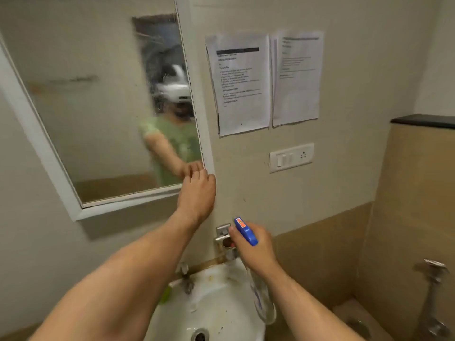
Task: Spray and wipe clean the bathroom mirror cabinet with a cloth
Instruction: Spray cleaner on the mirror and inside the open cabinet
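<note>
The white-framed mirror cabinet (204,134) hangs on the wall at the left, its glass streaked and hazy. My left hand (198,193) is at the cabinet's lower right corner, its fingers curled over the white edge of the door. My right hand (253,244) grips a spray bottle (245,231) with a blue trigger head, lower down, above the basin; its clear body hangs below my wrist. No cloth shows in view.
A white washbasin (221,303) with a tap (187,279) sits below. A metal holder (225,236) is fixed to the wall by my right hand. Paper sheets (242,82) and a switch plate (291,157) are on the wall. A pipe fitting (433,279) stands at the right.
</note>
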A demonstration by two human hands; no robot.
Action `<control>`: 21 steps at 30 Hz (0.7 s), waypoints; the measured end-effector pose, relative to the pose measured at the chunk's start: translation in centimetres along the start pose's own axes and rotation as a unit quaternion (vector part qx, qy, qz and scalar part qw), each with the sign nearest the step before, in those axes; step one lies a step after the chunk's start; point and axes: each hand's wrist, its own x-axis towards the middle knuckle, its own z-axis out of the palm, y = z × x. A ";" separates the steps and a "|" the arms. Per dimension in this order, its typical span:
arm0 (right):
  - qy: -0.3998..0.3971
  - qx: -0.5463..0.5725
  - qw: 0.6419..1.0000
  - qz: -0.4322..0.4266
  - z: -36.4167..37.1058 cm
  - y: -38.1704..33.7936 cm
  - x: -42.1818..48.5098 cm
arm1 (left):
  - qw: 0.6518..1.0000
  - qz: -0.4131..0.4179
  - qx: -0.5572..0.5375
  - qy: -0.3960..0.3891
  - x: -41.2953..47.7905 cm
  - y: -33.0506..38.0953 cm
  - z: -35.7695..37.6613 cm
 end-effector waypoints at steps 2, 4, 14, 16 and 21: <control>-0.025 0.016 1.000 -0.002 -0.8 0.1 0.2 | 0.997 -0.011 -0.057 0.053 -2.1 0.7 -1.5; -0.050 0.026 0.998 -0.002 -0.7 -0.3 0.1 | 0.986 -0.011 -0.116 0.120 -5.4 0.5 -2.6; -0.129 0.065 0.989 -0.039 4.2 -8.5 -6.5 | 0.901 -0.248 -0.258 0.245 -23.2 -2.5 -7.8; -0.148 0.080 0.985 -0.047 4.8 -11.1 -8.0 | 0.868 -0.332 -0.287 0.231 -25.5 -3.5 -8.9; -0.204 0.135 0.968 -0.055 5.8 -16.4 -10.3 | 0.807 -0.453 -0.315 0.210 -28.3 -5.8 -10.7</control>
